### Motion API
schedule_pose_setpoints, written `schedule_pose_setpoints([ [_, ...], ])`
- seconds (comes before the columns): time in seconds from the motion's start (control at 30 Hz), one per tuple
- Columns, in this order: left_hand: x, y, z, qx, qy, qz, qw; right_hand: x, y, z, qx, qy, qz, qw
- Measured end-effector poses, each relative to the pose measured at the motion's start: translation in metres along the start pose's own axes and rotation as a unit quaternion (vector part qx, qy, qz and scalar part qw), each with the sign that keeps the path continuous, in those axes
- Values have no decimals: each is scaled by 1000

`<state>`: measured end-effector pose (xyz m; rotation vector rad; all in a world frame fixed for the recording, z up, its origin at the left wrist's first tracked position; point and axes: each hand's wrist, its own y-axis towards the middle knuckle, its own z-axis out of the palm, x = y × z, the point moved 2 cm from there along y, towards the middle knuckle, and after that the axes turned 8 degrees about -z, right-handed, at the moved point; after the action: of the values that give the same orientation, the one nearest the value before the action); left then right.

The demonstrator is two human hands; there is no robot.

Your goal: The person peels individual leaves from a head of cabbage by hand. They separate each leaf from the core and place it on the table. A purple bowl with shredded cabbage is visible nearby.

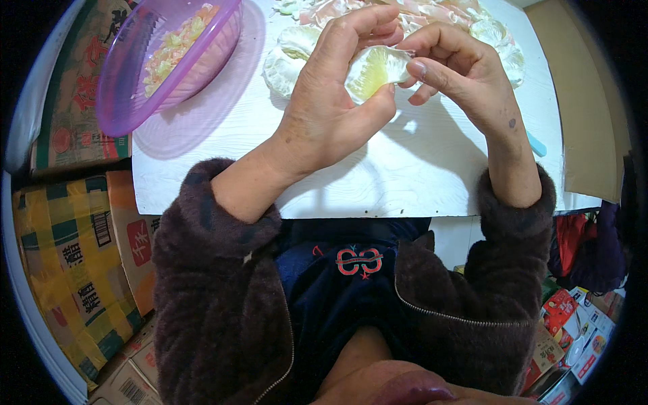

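Note:
My left hand holds a pale yellow pomelo segment between thumb and fingers, above the white table. At the segment's right end, the thumb and fingertips of my right hand pinch its white membrane. Behind my left hand lie pieces of thick white pomelo rind. More rind sits beyond my right hand, and a heap of pinkish membrane scraps spreads at the far edge of view. A purple plastic basket at the upper left contains peeled yellow and pink pulp.
The white table has its near edge close to my body. A light blue handle lies beside my right wrist, its other end hidden. Cardboard stands along the right side. Cardboard cartons are stacked at the left, with packages at the lower right.

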<state>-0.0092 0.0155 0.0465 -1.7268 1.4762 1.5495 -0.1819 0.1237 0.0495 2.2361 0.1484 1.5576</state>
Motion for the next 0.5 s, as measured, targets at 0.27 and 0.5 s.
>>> schedule_pose_setpoints([
  [0.27, 9, -4, -6, -5, 4, 79, 997, 0, -6, 3, -14, 34, 23, 999],
  [0.5, 15, 0, 0, -58, -255, -40, 964, 4, -2, 9, -73, 57, 0, 996],
])
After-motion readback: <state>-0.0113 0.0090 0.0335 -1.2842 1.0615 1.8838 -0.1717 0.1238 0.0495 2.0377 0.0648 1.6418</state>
